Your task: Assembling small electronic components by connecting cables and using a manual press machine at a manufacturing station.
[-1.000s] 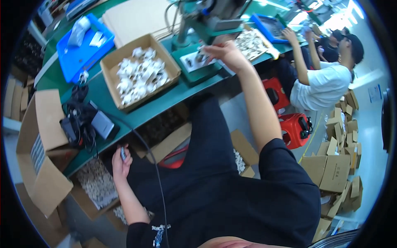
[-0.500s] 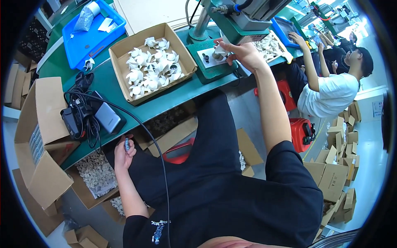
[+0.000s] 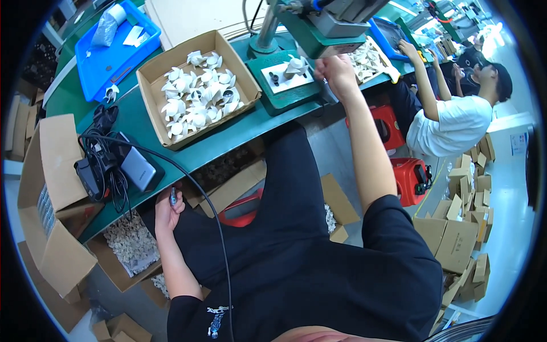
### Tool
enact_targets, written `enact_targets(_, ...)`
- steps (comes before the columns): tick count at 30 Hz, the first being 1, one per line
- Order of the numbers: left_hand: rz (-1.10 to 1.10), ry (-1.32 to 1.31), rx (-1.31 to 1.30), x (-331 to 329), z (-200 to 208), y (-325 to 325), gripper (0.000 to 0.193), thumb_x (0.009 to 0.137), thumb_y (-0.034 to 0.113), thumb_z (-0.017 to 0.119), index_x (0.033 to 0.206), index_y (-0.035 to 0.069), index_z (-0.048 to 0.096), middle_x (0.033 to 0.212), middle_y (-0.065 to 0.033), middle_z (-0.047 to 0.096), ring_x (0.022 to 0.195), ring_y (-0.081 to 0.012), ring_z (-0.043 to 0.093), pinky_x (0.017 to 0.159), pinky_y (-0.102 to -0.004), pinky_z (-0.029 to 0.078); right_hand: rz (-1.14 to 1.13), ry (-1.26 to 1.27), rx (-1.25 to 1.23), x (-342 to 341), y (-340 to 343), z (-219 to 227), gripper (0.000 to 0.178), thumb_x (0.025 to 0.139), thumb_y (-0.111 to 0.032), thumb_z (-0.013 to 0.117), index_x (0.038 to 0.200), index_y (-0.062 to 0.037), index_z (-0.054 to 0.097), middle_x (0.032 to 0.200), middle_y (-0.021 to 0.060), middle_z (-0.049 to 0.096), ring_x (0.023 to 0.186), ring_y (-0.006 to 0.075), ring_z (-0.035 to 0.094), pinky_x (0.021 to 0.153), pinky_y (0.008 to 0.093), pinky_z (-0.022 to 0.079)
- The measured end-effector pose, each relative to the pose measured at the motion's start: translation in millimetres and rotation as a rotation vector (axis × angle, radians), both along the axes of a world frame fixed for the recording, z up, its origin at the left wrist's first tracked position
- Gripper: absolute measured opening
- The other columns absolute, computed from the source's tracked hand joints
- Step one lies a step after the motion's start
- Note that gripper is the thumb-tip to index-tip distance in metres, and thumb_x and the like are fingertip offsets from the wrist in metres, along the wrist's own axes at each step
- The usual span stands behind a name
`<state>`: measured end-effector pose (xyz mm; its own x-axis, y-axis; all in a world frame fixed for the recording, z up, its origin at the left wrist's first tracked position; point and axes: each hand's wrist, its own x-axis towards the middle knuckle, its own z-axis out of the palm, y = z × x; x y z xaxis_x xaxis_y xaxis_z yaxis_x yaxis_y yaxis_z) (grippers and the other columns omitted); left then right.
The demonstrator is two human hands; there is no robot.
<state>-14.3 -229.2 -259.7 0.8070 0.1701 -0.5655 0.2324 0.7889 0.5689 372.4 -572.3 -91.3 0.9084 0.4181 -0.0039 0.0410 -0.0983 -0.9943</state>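
A small white plastic impeller [image 3: 296, 66] sits on the white plate of the green press base [image 3: 288, 98], under the press head [image 3: 333, 43]. Just to its right, apart from the impeller, my right hand [image 3: 338, 77] is raised beside the press head with its fingers curled closed; what they hold, if anything, is hidden. Low near the table's front edge, my left hand [image 3: 169, 211] is closed around a small shiny metal cylinder [image 3: 173, 197], its end sticking up. A dark metal post [image 3: 274, 77] stands on the plate left of the impeller.
An open cardboard box of white impellers [image 3: 256, 91] stands left of the press. Farther left are a blue tray [image 3: 94, 80], a power bank [image 3: 139, 169] and tangled cables [image 3: 108, 165]. A black cable [image 3: 194, 171] crosses before me. At right a co-worker [image 3: 456, 122] sits beside red stools [image 3: 410, 179].
My right hand has let go of the impeller, leaving it on the plate, and has drawn to the right with its fingers curling in. My left hand still holds the metal cylinder.
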Motion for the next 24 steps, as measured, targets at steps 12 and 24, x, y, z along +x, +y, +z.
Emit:
enact_targets(12,0.088,0.051,0.111,-10,-4,-8,0.028,0.101,0.026,0.049,0.112,0.001,0.057,0.085,-0.0086,0.061,0.061,-0.0107,0.05,0.053,-0.0259,0.039,0.085,-0.577,-0.103,-35,8,6,0.025,0.078,-0.012,0.068,0.1,-0.0017,0.065,0.084,0.0049,0.058,0.075,0.0136,0.055,0.068,0.0268,0.045)
enact_targets(24,0.012,-0.115,0.036,-33,27,-57,0.032,0.1,0.022,0.051,0.119,-0.003,0.056,0.088,-0.0068,0.061,0.064,-0.0098,0.052,0.055,-0.0242,0.042,-0.238,-1.266,0.049,-140,61,11,0.035,0.068,-0.006,0.074,0.101,-0.0023,0.066,0.086,0.0109,0.063,0.075,0.0277,0.06,0.069,0.0332,0.048)
